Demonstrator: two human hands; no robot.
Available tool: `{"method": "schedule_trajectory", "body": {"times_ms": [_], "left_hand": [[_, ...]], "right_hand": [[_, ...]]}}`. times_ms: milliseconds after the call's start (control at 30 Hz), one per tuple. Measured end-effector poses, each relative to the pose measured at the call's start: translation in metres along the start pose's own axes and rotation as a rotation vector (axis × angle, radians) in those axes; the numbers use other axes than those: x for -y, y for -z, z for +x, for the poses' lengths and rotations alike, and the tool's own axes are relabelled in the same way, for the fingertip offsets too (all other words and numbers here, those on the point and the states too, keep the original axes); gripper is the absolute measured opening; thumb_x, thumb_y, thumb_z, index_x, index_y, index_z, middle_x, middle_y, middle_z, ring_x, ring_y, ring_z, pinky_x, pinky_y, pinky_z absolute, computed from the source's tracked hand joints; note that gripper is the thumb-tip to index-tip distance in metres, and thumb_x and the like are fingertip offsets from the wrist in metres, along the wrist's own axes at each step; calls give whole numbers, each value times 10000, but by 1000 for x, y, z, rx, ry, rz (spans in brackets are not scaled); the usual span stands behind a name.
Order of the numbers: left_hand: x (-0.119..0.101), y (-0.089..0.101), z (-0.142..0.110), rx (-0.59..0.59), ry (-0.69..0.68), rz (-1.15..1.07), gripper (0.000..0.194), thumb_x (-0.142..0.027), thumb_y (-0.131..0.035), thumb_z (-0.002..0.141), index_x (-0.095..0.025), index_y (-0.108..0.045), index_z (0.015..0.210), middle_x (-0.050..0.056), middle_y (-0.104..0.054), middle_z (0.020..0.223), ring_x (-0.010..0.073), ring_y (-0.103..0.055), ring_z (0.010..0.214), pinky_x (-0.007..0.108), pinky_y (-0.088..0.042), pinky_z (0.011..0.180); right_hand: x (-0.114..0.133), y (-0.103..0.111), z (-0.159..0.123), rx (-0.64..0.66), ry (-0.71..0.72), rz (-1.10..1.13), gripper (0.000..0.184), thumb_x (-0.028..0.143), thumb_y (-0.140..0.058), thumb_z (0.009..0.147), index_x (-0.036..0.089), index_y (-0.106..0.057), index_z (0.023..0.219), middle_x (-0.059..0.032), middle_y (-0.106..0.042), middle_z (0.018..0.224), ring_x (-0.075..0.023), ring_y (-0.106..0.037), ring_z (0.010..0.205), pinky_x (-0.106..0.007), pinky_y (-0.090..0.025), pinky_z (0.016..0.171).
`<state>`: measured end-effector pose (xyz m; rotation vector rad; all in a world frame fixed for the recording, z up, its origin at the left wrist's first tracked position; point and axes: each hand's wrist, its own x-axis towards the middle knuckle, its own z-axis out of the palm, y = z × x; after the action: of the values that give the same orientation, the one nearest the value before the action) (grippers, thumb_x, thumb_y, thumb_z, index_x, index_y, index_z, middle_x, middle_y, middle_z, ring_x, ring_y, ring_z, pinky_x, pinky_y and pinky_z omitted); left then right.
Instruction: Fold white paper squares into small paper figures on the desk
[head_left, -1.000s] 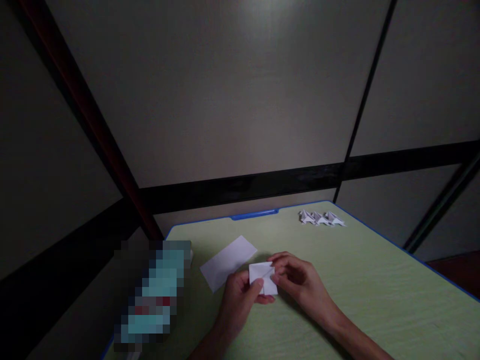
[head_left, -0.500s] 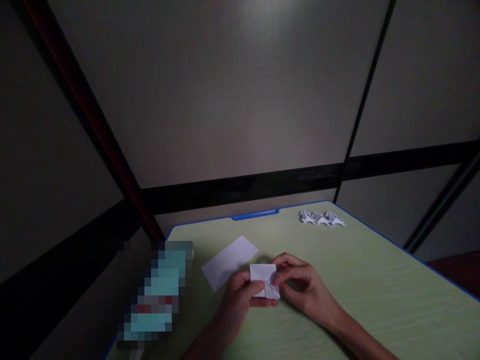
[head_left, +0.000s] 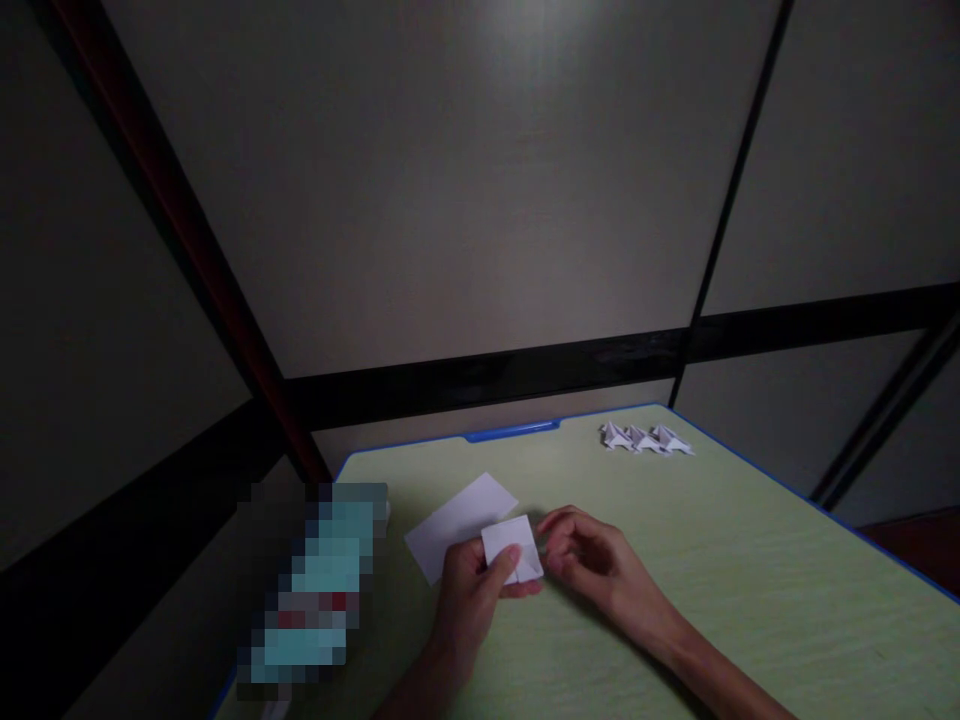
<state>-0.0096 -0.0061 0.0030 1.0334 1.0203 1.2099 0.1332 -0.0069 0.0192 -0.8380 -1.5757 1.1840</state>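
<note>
My left hand (head_left: 472, 590) pinches a small folded white paper (head_left: 511, 545), thumb on top, and holds it just above the green table (head_left: 750, 580). My right hand (head_left: 592, 560) sits right beside it, fingers curled, fingertips at the paper's right edge; whether they still touch it I cannot tell. A flat white paper sheet (head_left: 454, 525) lies on the table just behind my left hand.
Three small folded white paper figures (head_left: 645, 438) stand in a row at the table's far right corner. A blurred blue-and-red object (head_left: 315, 590) lies at the table's left edge. A blue clip-like strip (head_left: 511, 430) marks the far edge. Dark panelled walls stand behind.
The folded paper has shifted left and turned slightly in my left hand. My right hand's fingers have loosened from a pinch on its right side.
</note>
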Motion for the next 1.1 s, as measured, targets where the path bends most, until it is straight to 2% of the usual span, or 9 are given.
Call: {"method": "schedule_trajectory", "body": {"times_ms": [100, 267, 667, 767, 967, 1100], "left_hand": [[0, 0, 0, -12, -16, 25, 212, -280, -611, 577, -83, -623, 655, 34, -639, 600, 169, -578, 552, 292, -504, 535], [0, -2, -1, -2, -14, 58, 219, -286, -608, 576, -86, -625, 663, 34, -644, 597, 178, -585, 555, 288, -502, 532], [-3, -4, 0, -34, 82, 41, 234, -263, -653, 516, -65, -629, 638, 52, -645, 592, 179, -585, 551, 291, -498, 533], [-4, -4, 0, -25, 66, 57, 239, -279, -647, 523, -67, -628, 632, 52, -645, 583, 172, -582, 536, 269, -490, 510], [-4, -3, -2, 20, 13, 89, 217, -276, -617, 561, -66, -621, 617, 54, -639, 545, 163, -573, 483, 249, -471, 461], [-3, -3, -3, 51, 18, 98, 215, -260, -618, 557, -63, -625, 643, 63, -640, 572, 168, -571, 504, 254, -471, 452]], "right_hand": [[-2, -1, 2, 2, -47, 6, 89, 173, -543, 636, 141, -518, 556, -24, -494, 723, -124, -482, 654, -220, -385, 563], [-8, -3, 2, 22, -46, 10, 93, 160, -529, 639, 140, -523, 548, -20, -505, 691, -124, -475, 635, -225, -370, 558], [-14, -1, 2, 6, -145, 17, 71, 111, -517, 605, 130, -513, 537, 28, -487, 529, -82, -429, 504, -199, -322, 483], [-14, -2, 2, 8, -167, 45, 66, 116, -530, 595, 129, -507, 535, 32, -490, 518, -74, -421, 483, -191, -308, 462], [-9, -5, 3, 38, -245, 239, 114, 162, -576, 575, 134, -474, 616, 55, -476, 484, -58, -416, 439, -175, -302, 442], [-12, -6, 4, 40, -249, 161, 130, 222, -548, 618, 126, -470, 579, 65, -437, 424, -42, -356, 377, -166, -246, 393]]}}
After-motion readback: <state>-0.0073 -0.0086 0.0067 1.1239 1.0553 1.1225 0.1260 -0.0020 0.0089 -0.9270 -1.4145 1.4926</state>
